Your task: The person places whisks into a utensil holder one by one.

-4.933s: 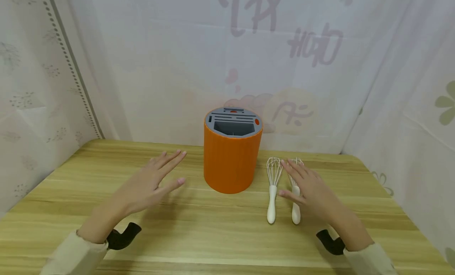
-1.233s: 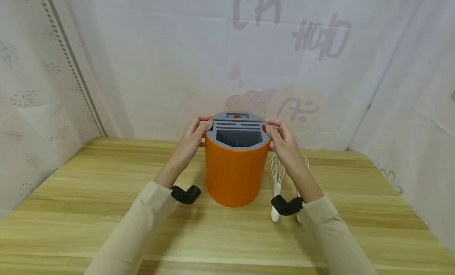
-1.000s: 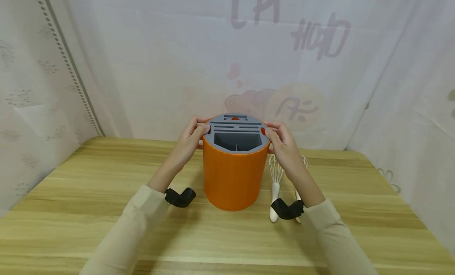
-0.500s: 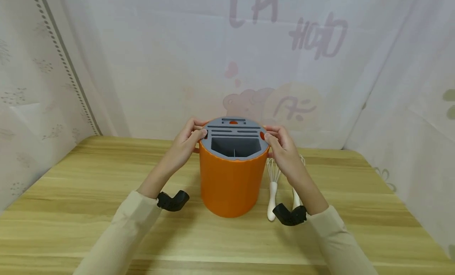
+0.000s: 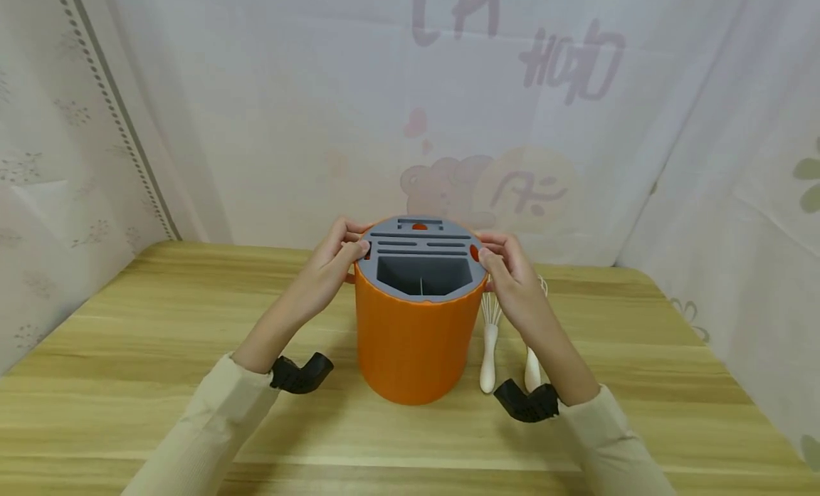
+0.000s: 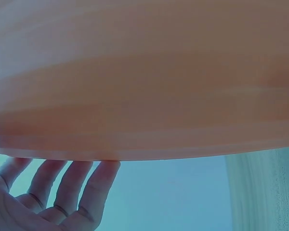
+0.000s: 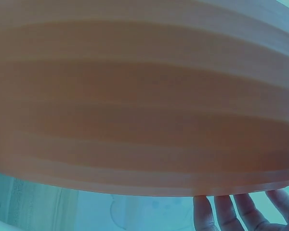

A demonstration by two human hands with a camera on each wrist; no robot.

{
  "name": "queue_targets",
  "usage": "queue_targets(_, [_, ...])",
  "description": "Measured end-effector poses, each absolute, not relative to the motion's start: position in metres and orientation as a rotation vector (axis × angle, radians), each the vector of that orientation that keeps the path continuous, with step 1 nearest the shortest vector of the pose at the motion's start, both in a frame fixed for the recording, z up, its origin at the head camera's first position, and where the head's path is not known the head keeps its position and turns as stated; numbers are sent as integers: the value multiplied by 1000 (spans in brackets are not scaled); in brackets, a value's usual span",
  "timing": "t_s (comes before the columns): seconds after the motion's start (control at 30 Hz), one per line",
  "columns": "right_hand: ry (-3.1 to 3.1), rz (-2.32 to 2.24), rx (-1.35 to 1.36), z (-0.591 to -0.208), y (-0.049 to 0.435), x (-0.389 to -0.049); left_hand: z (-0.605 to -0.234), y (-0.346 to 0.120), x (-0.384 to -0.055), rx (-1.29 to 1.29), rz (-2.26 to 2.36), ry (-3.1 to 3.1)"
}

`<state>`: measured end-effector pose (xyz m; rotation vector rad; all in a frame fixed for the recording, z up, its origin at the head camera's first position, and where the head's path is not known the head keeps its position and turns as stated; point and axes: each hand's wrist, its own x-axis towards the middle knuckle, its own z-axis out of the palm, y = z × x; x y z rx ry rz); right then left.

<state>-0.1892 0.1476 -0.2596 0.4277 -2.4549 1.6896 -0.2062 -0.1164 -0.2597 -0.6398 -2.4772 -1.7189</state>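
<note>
An orange, round utensil holder [image 5: 413, 354] with a grey slotted top stands upright on the wooden table, between both hands. My left hand [image 5: 323, 275] grips its upper left side, the thumb at the rim by a small dark slot. On the opposite side my right hand [image 5: 517, 282] holds it, thumb by the round orange hole. Each wrist view is mostly filled by the holder's wall; left fingers [image 6: 92, 197] and right fingers [image 7: 226, 211] touch its edge. Close to the right lie two white whisks [image 5: 489, 354], the farther whisk [image 5: 532, 371] partly hidden by the right arm.
The wooden table [image 5: 160, 325] reaches back to a pale printed curtain [image 5: 307, 126]. More patterned cloth [image 5: 64, 161] hangs at the left, and again at the right side. A black wrist mount [image 5: 302, 373] juts inward from each forearm.
Both hands, earlier apart with fingers spread, came to grip the utensil holder's sides. Over the last second the holder and hands shifted toward me and slightly left. The whisks stayed put.
</note>
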Motion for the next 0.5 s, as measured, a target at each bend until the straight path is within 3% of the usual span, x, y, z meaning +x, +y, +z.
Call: queue_targets(0.5, [-2449,1658,448,-259,148,-170,-255,-115,-185,-680,-1705,-2496])
